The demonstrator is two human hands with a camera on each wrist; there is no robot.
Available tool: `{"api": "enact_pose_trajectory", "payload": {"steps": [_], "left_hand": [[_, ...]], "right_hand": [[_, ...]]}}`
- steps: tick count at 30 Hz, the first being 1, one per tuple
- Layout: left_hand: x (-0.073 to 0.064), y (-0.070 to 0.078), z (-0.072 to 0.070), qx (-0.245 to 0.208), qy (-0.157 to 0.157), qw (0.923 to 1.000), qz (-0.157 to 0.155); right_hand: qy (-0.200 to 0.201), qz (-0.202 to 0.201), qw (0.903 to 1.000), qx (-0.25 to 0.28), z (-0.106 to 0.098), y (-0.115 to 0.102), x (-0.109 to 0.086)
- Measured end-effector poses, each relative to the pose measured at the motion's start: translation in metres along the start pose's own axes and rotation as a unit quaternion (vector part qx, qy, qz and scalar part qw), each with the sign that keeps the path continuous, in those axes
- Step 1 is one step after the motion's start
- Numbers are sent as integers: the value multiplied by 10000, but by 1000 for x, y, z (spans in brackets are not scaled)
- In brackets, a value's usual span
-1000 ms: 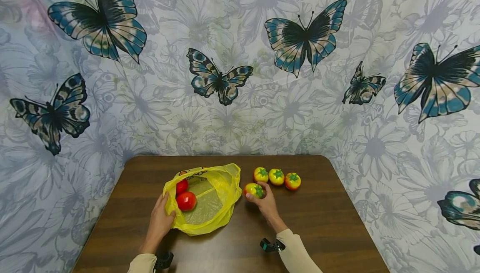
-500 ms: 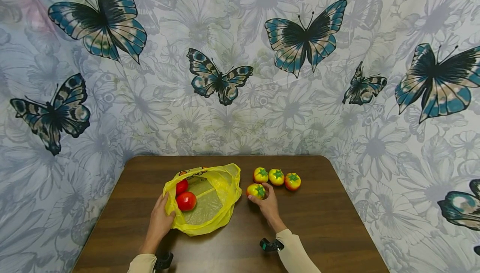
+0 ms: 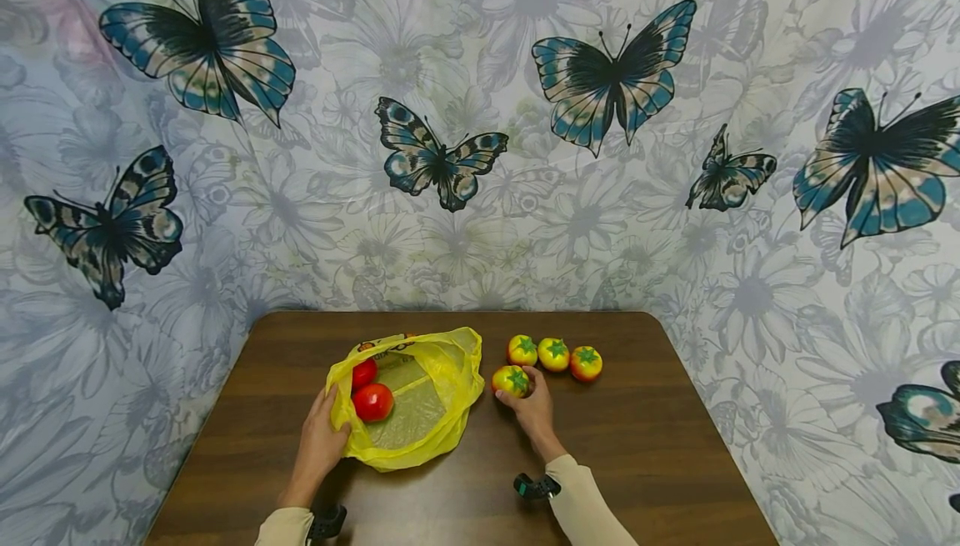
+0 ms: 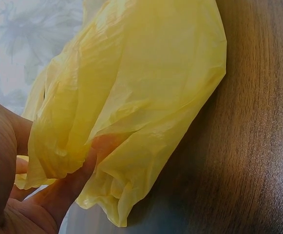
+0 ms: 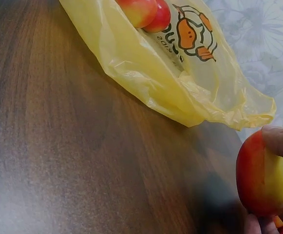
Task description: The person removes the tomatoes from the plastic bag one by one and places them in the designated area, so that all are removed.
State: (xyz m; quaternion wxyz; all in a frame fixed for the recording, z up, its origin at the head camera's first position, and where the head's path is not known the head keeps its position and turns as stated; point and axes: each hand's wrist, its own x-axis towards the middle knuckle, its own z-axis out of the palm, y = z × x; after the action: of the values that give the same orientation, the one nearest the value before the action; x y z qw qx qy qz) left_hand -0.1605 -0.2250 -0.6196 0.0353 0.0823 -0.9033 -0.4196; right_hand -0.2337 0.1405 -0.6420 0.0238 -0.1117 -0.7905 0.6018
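Note:
A yellow plastic bag (image 3: 420, 400) lies open on the brown table (image 3: 645, 438), with two red tomatoes (image 3: 372, 402) inside it. My left hand (image 3: 321, 442) grips the bag's left edge; its fingers pinch the yellow film (image 4: 126, 97) in the left wrist view. My right hand (image 3: 531, 403) holds a yellow-red tomato (image 3: 510, 380) just right of the bag. The right wrist view shows that tomato (image 5: 263, 175) between my fingertips, with the bag (image 5: 180, 73) beyond it.
Three more yellow-red tomatoes (image 3: 553, 354) with green stalks stand in a row behind my right hand. A butterfly-patterned cloth (image 3: 480, 129) hangs behind and around the table. The table's near and right parts are bare wood.
My right hand has lifted its tomato slightly up and away from me. The left hand and the bag have stayed still.

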Motion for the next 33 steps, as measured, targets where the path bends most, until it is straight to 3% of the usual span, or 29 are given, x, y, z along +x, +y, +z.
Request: {"api": "enact_pose_trajectory", "payload": {"steps": [14,23,33], "left_hand": [[3,0,0,-5,-125,9998,-144],[1,-2,3,36,176,9998,109],[0,-3,1,43,89,9999,73]], "right_hand": [[-44,212,9990,-393,1,6,10],[-38,1,9985,-546,3,5,13],[-34,-240,9981,-571,7,6,14]]}}
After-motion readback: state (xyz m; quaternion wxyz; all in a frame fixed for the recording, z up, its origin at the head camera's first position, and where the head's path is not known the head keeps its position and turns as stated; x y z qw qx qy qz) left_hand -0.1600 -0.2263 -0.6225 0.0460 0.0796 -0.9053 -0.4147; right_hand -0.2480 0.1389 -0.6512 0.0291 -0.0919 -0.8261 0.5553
